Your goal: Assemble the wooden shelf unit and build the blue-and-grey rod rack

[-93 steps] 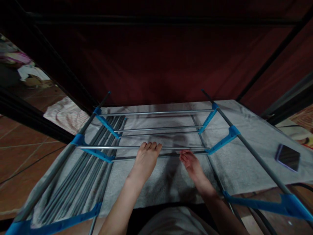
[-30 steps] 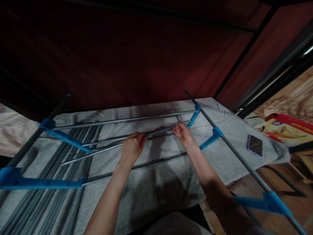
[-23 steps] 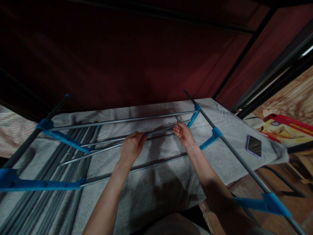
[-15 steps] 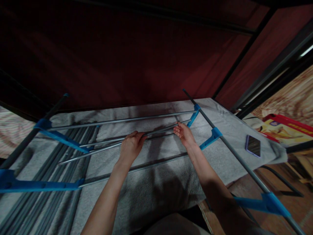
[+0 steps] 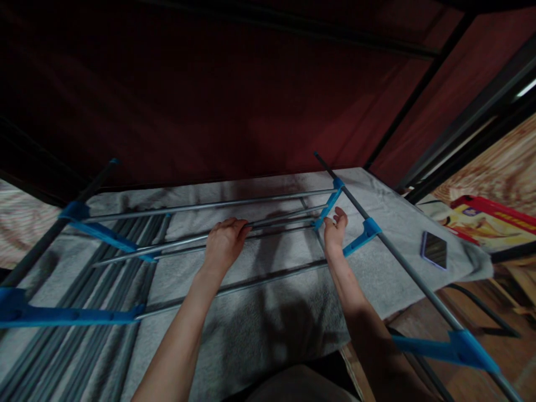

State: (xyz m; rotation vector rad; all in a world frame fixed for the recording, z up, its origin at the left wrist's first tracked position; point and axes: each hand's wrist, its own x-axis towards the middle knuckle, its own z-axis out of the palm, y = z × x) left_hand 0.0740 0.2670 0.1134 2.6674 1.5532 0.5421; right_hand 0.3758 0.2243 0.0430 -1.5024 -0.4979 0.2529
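My left hand (image 5: 226, 239) wraps over a thin grey metal tube (image 5: 176, 244) in the middle of a rack frame. The tube's left end sticks out past a blue plastic bracket (image 5: 112, 235), above a bundle of tubes. Next to the right-hand bracket (image 5: 328, 207), my right hand (image 5: 336, 228) is raised with its fingers loosely bent and apart, and no object shows in it. Cross tubes (image 5: 209, 205) run between the left and right brackets. A longer side pole (image 5: 412, 273) carries the brackets on the right.
Several loose grey tubes (image 5: 79, 312) lie at the left on a grey cloth (image 5: 268, 312). A phone (image 5: 434, 249) rests on the cloth at the right, near a red and yellow box (image 5: 489, 220). A dark red panel (image 5: 234, 111) stands behind the rack.
My right hand has moved right, off the tubes and toward the right bracket. The tube in my left hand has shifted slightly left, its left end now higher.
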